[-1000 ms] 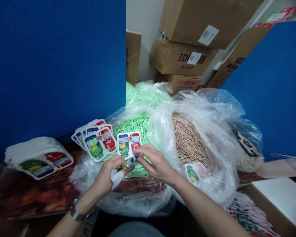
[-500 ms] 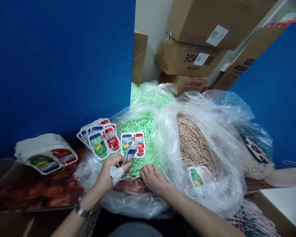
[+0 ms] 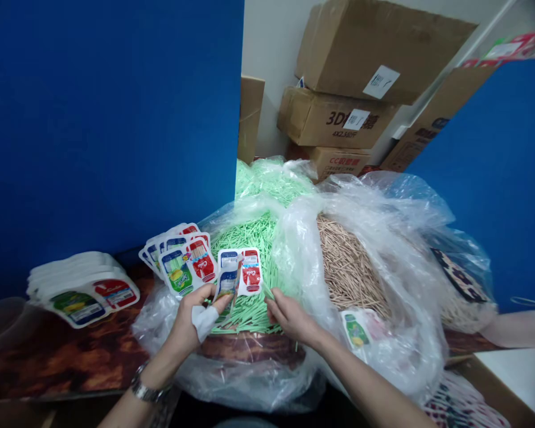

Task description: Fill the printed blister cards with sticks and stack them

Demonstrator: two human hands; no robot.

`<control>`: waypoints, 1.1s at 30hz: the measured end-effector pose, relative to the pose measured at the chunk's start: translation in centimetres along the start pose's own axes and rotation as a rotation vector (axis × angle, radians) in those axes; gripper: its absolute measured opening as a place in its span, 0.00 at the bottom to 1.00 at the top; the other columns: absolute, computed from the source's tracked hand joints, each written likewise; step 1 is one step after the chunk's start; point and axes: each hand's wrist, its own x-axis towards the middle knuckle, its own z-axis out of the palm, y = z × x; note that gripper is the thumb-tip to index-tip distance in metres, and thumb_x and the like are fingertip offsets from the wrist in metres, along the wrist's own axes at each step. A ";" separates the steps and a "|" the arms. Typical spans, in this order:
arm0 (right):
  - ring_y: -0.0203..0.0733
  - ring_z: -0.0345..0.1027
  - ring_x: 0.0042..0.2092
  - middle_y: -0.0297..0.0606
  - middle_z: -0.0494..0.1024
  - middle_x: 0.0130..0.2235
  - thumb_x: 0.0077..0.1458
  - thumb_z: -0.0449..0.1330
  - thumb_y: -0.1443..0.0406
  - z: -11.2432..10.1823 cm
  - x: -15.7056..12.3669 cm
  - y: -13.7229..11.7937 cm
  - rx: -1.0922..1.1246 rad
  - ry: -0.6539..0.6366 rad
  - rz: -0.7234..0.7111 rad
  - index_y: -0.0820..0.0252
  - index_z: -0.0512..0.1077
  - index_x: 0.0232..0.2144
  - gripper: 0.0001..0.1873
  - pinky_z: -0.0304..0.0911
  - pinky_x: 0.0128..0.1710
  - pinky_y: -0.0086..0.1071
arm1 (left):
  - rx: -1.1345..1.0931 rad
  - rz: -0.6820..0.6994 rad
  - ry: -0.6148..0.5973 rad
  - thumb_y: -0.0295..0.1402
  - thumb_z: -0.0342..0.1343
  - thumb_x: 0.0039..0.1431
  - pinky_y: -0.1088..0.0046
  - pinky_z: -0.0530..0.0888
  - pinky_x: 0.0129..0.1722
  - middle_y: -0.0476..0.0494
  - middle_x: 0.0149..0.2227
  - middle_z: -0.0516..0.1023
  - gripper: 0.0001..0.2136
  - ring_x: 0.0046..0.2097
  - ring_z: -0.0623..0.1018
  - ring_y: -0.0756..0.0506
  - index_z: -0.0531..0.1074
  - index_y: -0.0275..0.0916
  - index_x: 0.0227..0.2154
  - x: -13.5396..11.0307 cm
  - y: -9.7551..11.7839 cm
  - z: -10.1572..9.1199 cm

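My left hand [image 3: 195,315], with a white wrap at the thumb, pinches a small blue-and-yellow printed packet [image 3: 227,280]. This packet covers part of a two-part printed pack [image 3: 251,272] with a red Cola side, which lies on a heap of thin green sticks [image 3: 245,232]. Whether the two are joined I cannot tell. Just to the right, my right hand [image 3: 289,315] is closed on a few green sticks [image 3: 267,290], their tips pointing up toward the pack. Left of the heap, several filled Sprite and Cola packs [image 3: 188,264] lie fanned out.
A stack of white-edged printed trays [image 3: 82,288] stands at left on the brown patterned table [image 3: 93,351]. Clear plastic bags [image 3: 303,238] surround the green heap and brown sticks [image 3: 348,255]. Cardboard boxes [image 3: 339,116] are piled behind; a blue panel [image 3: 111,119] rises at left.
My right hand has lifted from the green heap and closed on a few sticks. My left hand has shifted slightly left, and its packet now overlaps the pack's left side. The view has tilted up slightly.
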 end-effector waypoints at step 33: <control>0.34 0.65 0.35 0.29 0.63 0.30 0.66 0.47 0.59 -2.3 1.6 -12.5 0.996 0.709 -0.379 0.51 0.61 0.43 0.07 0.63 0.43 0.36 | 0.289 0.499 0.077 0.26 0.53 0.60 0.72 0.65 0.30 0.48 0.27 0.69 0.07 0.30 0.70 0.46 0.63 0.40 0.28 -1.8 -0.2 4.7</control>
